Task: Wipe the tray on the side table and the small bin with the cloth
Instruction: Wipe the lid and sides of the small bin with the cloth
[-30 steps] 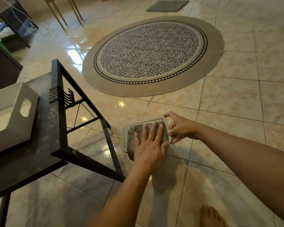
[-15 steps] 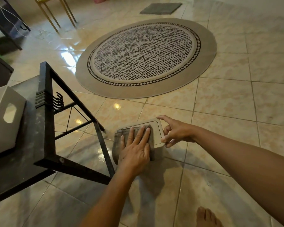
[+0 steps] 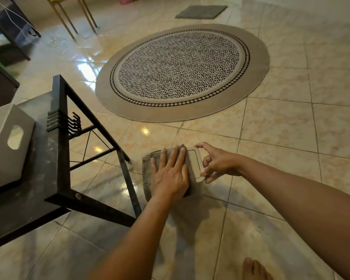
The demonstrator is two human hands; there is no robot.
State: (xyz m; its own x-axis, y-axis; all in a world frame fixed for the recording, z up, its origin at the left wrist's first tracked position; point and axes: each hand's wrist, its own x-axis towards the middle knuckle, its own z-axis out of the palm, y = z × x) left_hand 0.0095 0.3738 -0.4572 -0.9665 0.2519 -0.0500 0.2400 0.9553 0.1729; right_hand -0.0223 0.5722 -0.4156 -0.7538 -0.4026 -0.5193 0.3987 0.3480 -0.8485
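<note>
Fingers (image 3: 173, 158) of left hand (image 3: 170, 176) spread flat and straight, palm down, pressing the grey cloth (image 3: 150, 172) onto the small bin (image 3: 194, 160); no curl, nothing gripped, just pressed; cloth covers the bin's left part and hangs off its left and near edges; bin's lid outline shows bare to the right of the fingertips. Right hand (image 3: 216, 162) sits at the bin's right edge; thumb at the far corner, curled fingers touching the near-right edge, loosely pinching the bin to steady it. Bin stands on the tile floor (image 3: 271, 158), just right of the black counter's (image 3: 38, 178) leg, near the round rug (image 3: 182, 71). Tray (image 3: 6, 150), pale with a cut-out handle, sits on the counter at far left, well apart from both hands. Bare foot (image 3: 255, 269) at bottom edge.
</note>
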